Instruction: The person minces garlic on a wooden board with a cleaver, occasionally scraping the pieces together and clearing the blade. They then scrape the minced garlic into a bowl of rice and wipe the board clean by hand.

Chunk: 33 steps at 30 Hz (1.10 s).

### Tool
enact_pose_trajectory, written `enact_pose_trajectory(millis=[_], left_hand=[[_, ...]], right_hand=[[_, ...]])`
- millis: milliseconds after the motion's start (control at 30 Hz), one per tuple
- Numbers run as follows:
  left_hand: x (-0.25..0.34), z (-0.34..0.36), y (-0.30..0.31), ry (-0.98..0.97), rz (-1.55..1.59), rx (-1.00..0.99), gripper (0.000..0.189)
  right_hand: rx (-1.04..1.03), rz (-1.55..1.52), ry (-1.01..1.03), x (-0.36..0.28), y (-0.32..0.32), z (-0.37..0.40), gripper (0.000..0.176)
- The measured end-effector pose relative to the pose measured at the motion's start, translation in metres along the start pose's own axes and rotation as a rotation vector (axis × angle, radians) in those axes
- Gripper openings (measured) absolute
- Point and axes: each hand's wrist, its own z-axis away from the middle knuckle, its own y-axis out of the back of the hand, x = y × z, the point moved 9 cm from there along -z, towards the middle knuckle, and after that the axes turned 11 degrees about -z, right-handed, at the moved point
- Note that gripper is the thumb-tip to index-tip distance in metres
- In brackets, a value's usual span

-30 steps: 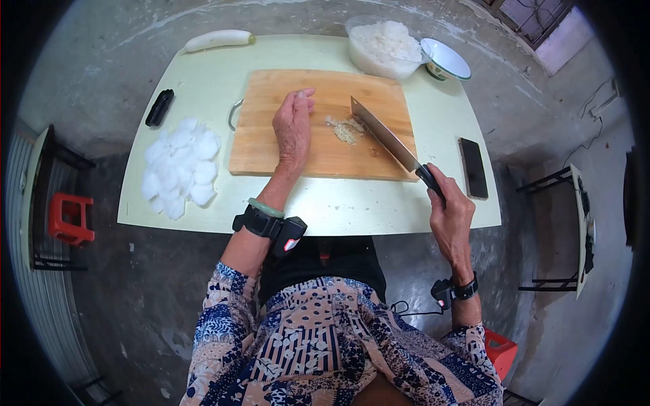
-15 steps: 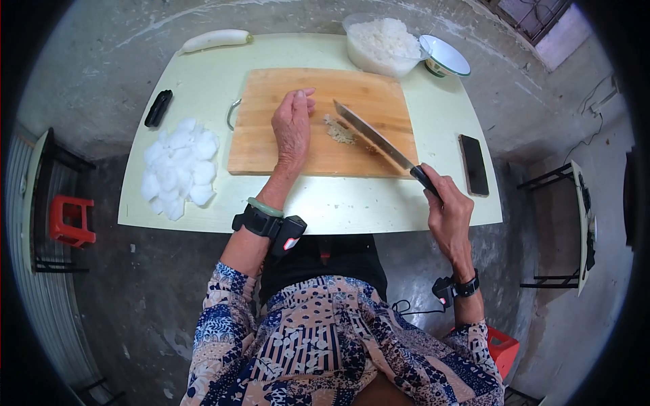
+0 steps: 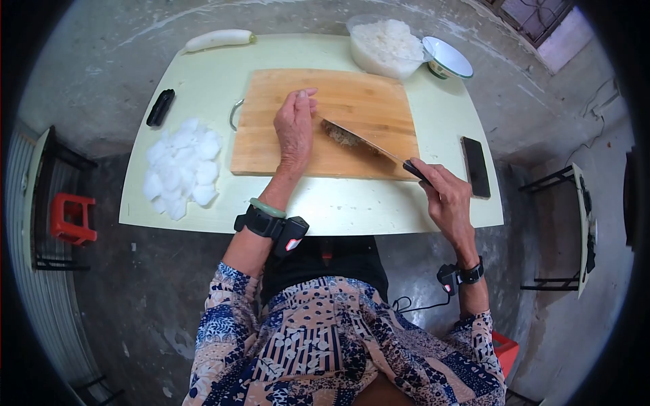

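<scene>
My right hand [image 3: 448,201] grips the black handle of a knife [image 3: 369,144], whose blade points up and left over a small heap of minced bits [image 3: 344,138] on the wooden cutting board [image 3: 271,84]. The blade covers part of the heap. Left of the blade tip, my left hand [image 3: 295,125] rests on its side on the board, fingers curled loosely and partly apart, with nothing visible in it.
White slices [image 3: 181,169] lie left of the board, near a black object [image 3: 160,108]. A white radish [image 3: 220,40] is at the back left. A tub of white shreds [image 3: 387,49] and a bowl [image 3: 447,57] stand back right. A phone [image 3: 476,167] lies right.
The knife blade has moved down and left over the minced bits, and my right hand has shifted slightly up and left. My left hand has stayed nearly in place.
</scene>
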Motion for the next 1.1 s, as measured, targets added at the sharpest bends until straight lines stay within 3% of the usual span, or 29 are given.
enact_pose_trajectory(millis=[300, 467, 600, 800, 900, 967, 1100], left_hand=[[-0.002, -0.001, 0.000, 0.001, 0.013, 0.024, 0.038], [-0.003, -0.002, -0.002, -0.017, 0.013, 0.030, 0.037], [-0.003, -0.003, 0.000, -0.009, 0.011, 0.029, 0.037], [-0.002, -0.003, -0.001, -0.017, 0.010, 0.028, 0.038], [-0.002, -0.004, -0.002, -0.011, 0.010, 0.027, 0.038], [0.000, -0.002, -0.003, -0.016, 0.002, 0.027, 0.038], [-0.001, -0.003, -0.002, 0.015, 0.025, 0.017, 0.038]], right_hand=[[0.064, -0.022, -0.017, -0.011, 0.010, 0.010, 0.056], [0.018, -0.041, -0.129, -0.008, 0.005, 0.015, 0.054], [0.086, -0.084, -0.122, -0.013, 0.010, 0.015, 0.054], [0.001, -0.041, -0.139, -0.013, 0.001, 0.016, 0.055], [0.085, -0.084, -0.085, -0.018, 0.007, 0.016, 0.056], [-0.025, -0.028, -0.110, -0.016, -0.002, 0.016, 0.056], [0.011, -0.041, -0.095, -0.016, -0.001, 0.018, 0.055]])
